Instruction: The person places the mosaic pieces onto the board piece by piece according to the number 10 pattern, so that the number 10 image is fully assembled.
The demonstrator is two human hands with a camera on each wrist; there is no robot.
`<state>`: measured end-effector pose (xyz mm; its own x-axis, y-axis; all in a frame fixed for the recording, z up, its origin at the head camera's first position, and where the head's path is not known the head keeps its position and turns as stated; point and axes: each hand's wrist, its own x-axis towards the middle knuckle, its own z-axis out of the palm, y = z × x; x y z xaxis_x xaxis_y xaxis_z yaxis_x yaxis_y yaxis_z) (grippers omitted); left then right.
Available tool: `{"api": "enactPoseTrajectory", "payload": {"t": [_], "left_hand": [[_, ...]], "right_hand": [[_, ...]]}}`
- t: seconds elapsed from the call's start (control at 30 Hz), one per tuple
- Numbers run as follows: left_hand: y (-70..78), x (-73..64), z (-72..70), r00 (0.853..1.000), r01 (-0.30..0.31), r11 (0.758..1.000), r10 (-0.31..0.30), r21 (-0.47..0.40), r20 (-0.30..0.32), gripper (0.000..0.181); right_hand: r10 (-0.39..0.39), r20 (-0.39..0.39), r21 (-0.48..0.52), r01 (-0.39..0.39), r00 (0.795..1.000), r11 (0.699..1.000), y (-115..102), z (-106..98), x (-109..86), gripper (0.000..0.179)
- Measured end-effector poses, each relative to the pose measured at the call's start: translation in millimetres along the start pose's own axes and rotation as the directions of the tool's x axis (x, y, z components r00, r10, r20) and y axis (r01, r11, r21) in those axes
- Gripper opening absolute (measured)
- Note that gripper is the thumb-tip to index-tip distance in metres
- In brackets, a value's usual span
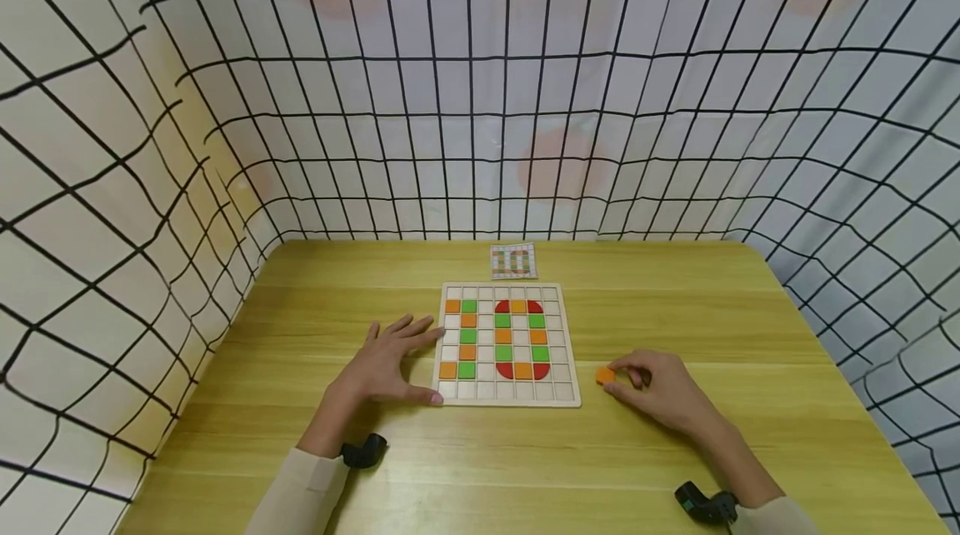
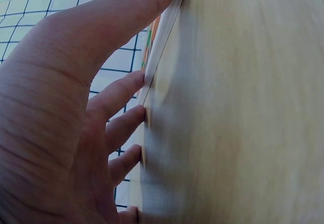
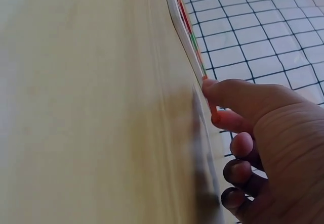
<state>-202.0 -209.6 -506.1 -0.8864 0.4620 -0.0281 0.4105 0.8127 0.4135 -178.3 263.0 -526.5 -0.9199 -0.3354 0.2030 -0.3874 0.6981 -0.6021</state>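
Note:
A light wooden grid board (image 1: 483, 391) lies on the table, with orange, green and red tiles set in its squares. On the left, the tiles make a narrow figure; on the right they form a ring with red rounded corners. My left hand (image 1: 382, 362) spreads along the board's left edge, thumb and index fingertip touching it. Just off the board's right side, my right hand (image 1: 660, 389) pinches an orange tile (image 1: 605, 376) between thumb and index finger. The same orange tile (image 3: 212, 110) shows edge-on in the right wrist view, the other fingers curled below it.
A small printed card (image 1: 513, 261) with a similar coloured pattern lies behind the board. The wooden table (image 1: 645, 293) is enclosed at the back and sides by white walls with a black grid net (image 1: 480, 110).

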Motion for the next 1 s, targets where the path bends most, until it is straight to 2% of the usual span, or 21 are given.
{"api": "enactPoseTrajectory", "payload": {"t": [0.3, 0.57, 0.8, 1.0], "left_hand": [[-1.4, 0.9, 1.6, 1.000, -0.002, 1.000, 0.002, 0.007, -0.002, 0.111], [-1.0, 0.5, 1.8, 1.000, -0.009, 1.000, 0.009, 0.003, -0.003, 0.109], [-0.7, 1.2, 1.1, 1.000, -0.009, 1.000, 0.009, 0.017, 0.004, 0.108], [0.3, 1.3, -0.7, 1.000, -0.010, 1.000, 0.010, 0.018, 0.008, 0.108]], "right_hand": [[0.044, 0.004, 0.032, -0.045, 0.999, 0.998, -14, 2, 18.1, 0.029], [-0.037, -0.021, 0.059, 0.038, 0.999, 0.998, -30, 11, 36.7, 0.024], [-0.071, 0.033, 0.108, 0.067, 0.997, 0.992, -49, 27, 55.4, 0.021], [-0.146, 0.079, 0.134, 0.135, 0.986, 0.982, -69, 46, 69.2, 0.023]]}}
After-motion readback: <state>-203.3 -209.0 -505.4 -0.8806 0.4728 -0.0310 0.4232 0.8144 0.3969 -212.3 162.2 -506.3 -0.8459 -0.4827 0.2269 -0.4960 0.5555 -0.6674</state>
